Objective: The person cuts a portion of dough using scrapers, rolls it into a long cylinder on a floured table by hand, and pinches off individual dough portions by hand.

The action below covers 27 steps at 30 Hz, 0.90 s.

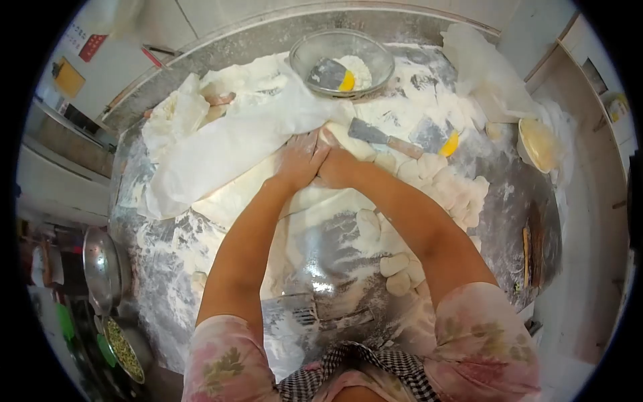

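A long white roll of dough lies across the floured metal worktop, partly under a translucent plastic sheet. My left hand rests on the dough at the sheet's edge, its fingers stretched out. Close against it, my right hand is curled around the dough near its right end; some of its fingertips are hidden. Just right of my hands lies a scraper with a metal blade and a wooden handle. Several small dough pieces are heaped beside my right forearm.
A glass bowl with flour and a yellow-handled scraper stands at the back. Another yellow-edged scraper lies on the worktop. Plastic bags and a pale yellow bowl are at right; a metal bowl of chopped greens is at lower left.
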Tool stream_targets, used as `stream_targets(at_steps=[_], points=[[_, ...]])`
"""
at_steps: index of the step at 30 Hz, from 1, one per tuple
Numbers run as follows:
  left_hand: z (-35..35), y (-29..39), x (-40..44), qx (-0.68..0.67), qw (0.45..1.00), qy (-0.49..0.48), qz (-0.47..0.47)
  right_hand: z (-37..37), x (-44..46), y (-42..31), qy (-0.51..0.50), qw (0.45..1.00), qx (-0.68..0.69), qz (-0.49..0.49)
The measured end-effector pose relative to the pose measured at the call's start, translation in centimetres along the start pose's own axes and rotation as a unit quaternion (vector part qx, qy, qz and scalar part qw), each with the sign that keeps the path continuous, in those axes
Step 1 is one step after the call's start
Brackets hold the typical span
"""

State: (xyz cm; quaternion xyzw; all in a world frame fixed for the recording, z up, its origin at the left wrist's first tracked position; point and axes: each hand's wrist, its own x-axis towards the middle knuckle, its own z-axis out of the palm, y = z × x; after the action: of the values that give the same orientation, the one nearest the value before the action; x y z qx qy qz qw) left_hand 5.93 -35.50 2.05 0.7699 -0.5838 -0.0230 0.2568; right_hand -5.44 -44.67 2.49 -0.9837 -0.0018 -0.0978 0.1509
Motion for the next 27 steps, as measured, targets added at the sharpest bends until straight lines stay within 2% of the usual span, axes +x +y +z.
stream_targets(at_steps=[3, 5, 6, 7, 9, 10, 13, 15, 17, 18, 19, 21, 22, 23, 24, 25, 26, 27], points=[[0.6, -0.4, -1.2, 0.056, 0.996, -0.057, -0.026, -6.2, -3.0, 0.8, -0.069, 0.997, 0.036, -0.029], [-0.3, 1.3, -0.8, 0.102, 0.992, -0.062, -0.032, -5.2, -7.4, 6.4, 0.178, 0.983, -0.018, 0.03], [-0.5, 2.1, -0.9, 0.123, 0.989, -0.069, -0.038, -7.2, -9.2, 6.8, 0.088, 0.981, -0.055, 0.164], [-0.1, 2.1, -0.9, 0.114, 0.992, -0.039, -0.024, -7.3, -10.6, 8.3, 0.029, 0.975, -0.08, 0.205], [0.3, 1.8, -0.4, 0.097, 0.995, 0.021, 0.003, -7.1, -11.4, 9.7, -0.01, 0.971, -0.092, 0.219], [0.2, 1.9, -0.4, 0.087, 0.996, 0.011, -0.009, -7.2, -11.6, 10.1, -0.028, 0.969, -0.099, 0.224], [0.0, 2.2, -0.3, 0.075, 0.997, -0.007, -0.03, -9.6, -12.3, 10.4, 0.035, 0.988, -0.04, 0.146], [0.0, 2.3, -0.3, 0.087, 0.995, -0.007, -0.038, -12.7, -11.1, 10.7, 0.023, 0.988, -0.043, 0.143], [0.9, 1.9, -0.4, 0.096, 0.995, 0.01, -0.031, -15.9, -8.2, 12.0, 0.089, 0.973, -0.086, 0.193], [1.1, 1.8, -0.4, 0.101, 0.994, 0.018, -0.028, -17.8, -6.1, 10.6, 0.213, 0.964, -0.132, 0.087], [0.7, 2.0, -0.3, 0.068, 0.997, 0.003, -0.039, -19.1, -3.7, 8.8, 0.289, 0.933, -0.208, 0.04], [-0.2, 2.4, -0.1, 0.002, 0.998, -0.029, -0.064, -14.6, -2.4, 9.1, 0.225, 0.965, -0.136, -0.009], [-1.1, 2.2, 0.3, -0.034, 0.992, -0.099, -0.076, -12.7, -1.5, 9.0, 0.191, 0.976, -0.099, -0.033], [-2.2, 1.6, 1.0, -0.07, 0.98, -0.167, -0.088, -11.4, -0.1, 5.4, 0.041, 0.993, -0.079, 0.072], [-1.6, 0.9, 0.6, -0.054, 0.984, -0.155, -0.069, -9.8, 0.6, 1.5, -0.113, 0.977, -0.06, 0.169], [-0.9, 0.3, 0.1, -0.038, 0.988, -0.142, -0.051, -7.3, -0.1, 0.9, -0.055, 0.989, -0.034, 0.129], [1.7, 0.5, -0.8, 0.038, 0.998, -0.058, -0.003, -4.4, -0.8, 0.6, -0.001, 0.996, 0.0, 0.086], [2.4, 1.1, -2.1, 0.025, 0.999, 0.026, -0.003, -2.8, -2.1, -0.3, 0.029, 0.995, -0.035, 0.086]])
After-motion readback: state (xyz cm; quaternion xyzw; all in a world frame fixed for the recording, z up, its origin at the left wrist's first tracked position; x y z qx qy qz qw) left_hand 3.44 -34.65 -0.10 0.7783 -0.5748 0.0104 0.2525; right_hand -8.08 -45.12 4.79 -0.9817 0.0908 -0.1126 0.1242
